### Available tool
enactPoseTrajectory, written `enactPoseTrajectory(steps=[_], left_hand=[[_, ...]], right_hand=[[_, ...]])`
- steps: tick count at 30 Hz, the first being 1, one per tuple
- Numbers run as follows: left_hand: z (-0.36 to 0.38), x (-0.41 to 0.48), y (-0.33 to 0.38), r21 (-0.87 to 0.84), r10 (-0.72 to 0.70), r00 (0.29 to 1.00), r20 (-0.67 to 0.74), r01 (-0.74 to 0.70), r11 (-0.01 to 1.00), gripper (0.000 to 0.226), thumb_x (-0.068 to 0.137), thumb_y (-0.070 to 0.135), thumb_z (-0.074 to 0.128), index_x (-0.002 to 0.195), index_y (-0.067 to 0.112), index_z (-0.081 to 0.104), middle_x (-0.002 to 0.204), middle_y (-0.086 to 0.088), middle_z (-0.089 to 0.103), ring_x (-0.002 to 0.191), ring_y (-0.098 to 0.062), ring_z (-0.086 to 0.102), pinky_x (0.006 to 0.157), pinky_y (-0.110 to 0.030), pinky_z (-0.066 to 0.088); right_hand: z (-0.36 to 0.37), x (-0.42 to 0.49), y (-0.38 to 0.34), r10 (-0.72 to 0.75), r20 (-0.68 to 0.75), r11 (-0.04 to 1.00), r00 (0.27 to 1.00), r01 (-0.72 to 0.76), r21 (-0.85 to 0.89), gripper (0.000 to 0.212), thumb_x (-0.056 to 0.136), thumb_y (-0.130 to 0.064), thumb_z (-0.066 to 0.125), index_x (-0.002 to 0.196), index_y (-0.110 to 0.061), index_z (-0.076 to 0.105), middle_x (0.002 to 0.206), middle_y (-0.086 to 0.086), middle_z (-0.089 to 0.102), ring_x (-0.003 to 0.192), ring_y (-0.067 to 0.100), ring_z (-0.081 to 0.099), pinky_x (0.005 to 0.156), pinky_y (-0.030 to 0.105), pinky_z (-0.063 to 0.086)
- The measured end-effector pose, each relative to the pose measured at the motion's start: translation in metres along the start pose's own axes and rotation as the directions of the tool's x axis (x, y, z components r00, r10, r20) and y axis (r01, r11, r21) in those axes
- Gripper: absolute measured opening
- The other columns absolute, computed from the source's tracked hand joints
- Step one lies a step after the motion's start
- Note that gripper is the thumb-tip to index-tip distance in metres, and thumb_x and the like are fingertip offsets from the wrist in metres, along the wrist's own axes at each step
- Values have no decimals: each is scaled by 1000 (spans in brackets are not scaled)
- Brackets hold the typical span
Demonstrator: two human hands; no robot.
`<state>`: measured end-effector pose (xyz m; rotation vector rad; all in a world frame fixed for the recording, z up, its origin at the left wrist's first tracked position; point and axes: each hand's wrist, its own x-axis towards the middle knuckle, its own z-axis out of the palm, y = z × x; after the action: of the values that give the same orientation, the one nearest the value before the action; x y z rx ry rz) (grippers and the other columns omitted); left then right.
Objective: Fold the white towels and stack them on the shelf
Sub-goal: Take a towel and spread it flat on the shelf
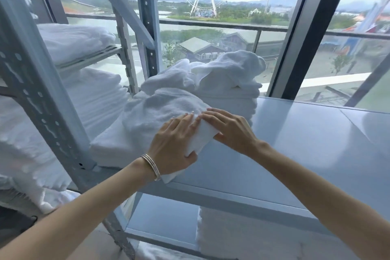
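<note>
A small folded white towel (202,139) lies at the left of the pale grey metal shelf (306,143), its near corner hanging over the front edge. My left hand (175,143), with a bracelet at the wrist, grips its near side, thumb underneath. My right hand (228,126) presses flat on its far right side, fingers spread. Just behind it a heap of crumpled white towels (164,110) rests on a flat folded towel (114,145). A taller stack of folded towels (228,86) with a loose one on top stands further back.
A second rack at the left holds stacks of white towels (84,99) on its shelves; its perforated post (42,95) stands close to my left arm. More folded towels (242,236) sit on the level below. A big window is behind the shelf.
</note>
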<state>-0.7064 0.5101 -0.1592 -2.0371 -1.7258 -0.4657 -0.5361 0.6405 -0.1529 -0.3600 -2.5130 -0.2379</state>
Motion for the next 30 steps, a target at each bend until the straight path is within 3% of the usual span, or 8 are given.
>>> enactPoseTrajectory(steps=[3, 6, 11, 13, 15, 18, 24, 30], left_hand=[[5, 9, 33, -31, 6, 1000, 1, -6, 999, 79, 68, 46, 47, 134, 4, 47, 134, -12, 52, 124, -28, 50, 103, -42, 41], [27, 15, 73, -83, 8, 999, 52, -3, 997, 79, 67, 49, 44, 131, 4, 51, 132, -13, 54, 122, -30, 51, 100, -47, 43], [80, 19, 163, -146, 58, 960, 274, -18, 989, 83, 72, 56, 36, 141, 11, 38, 142, -9, 44, 131, -31, 41, 106, -52, 32], [98, 24, 197, -159, 121, 941, 315, -73, 985, 80, 73, 59, 37, 140, 15, 37, 139, -6, 48, 127, -31, 46, 102, -55, 37], [111, 33, 230, -192, 169, 936, 309, -113, 975, 78, 69, 61, 38, 134, 18, 40, 132, -4, 56, 120, -30, 54, 93, -56, 44], [121, 51, 280, -236, 240, 941, 237, -184, 954, 78, 68, 61, 40, 135, 20, 38, 134, -2, 54, 122, -29, 52, 95, -58, 42], [140, 76, 368, -307, 327, 930, 167, -267, 914, 81, 69, 59, 44, 140, 22, 33, 142, -1, 45, 132, -29, 41, 107, -52, 20], [151, 104, 411, -423, 454, 883, 121, -368, 828, 81, 72, 58, 48, 143, 29, 25, 148, 5, 36, 137, -21, 32, 111, -44, 13]], right_hand=[[-18, -40, 13, 13, -31, 1000, 999, -13, -18, 43, 82, -27, 63, 122, -10, 59, 125, 1, 61, 118, 17, 55, 79, 28, 53], [-28, -90, 25, 75, -6, 997, 997, -75, -11, 57, 68, -13, 80, 121, -10, 60, 124, 1, 62, 116, 18, 58, 71, 32, 57], [-33, -192, 53, 167, 63, 983, 984, -162, -86, 56, 61, -8, 84, 113, -11, 65, 117, 1, 66, 107, 19, 63, 59, 32, 59], [-39, -239, 64, 241, 71, 969, 968, -235, -80, 55, 62, -4, 79, 114, -13, 63, 117, 1, 66, 107, 18, 63, 58, 33, 58], [-54, -280, 71, 336, 64, 941, 940, -333, -53, 56, 65, -5, 75, 118, -16, 59, 121, 0, 64, 111, 16, 61, 64, 31, 58], [-85, -326, 83, 447, 55, 894, 893, -444, -65, 57, 68, -5, 72, 121, -19, 57, 125, -3, 61, 115, 14, 57, 70, 27, 55], [-126, -406, 98, 611, 7, 791, 791, -611, -11, 69, 62, -19, 85, 124, -20, 55, 130, -6, 57, 121, 12, 52, 77, 30, 55], [-153, -454, 101, 665, -78, 736, 742, -670, -99, 60, 67, -3, 79, 123, -15, 59, 127, -2, 60, 118, 17, 55, 77, 30, 55]])
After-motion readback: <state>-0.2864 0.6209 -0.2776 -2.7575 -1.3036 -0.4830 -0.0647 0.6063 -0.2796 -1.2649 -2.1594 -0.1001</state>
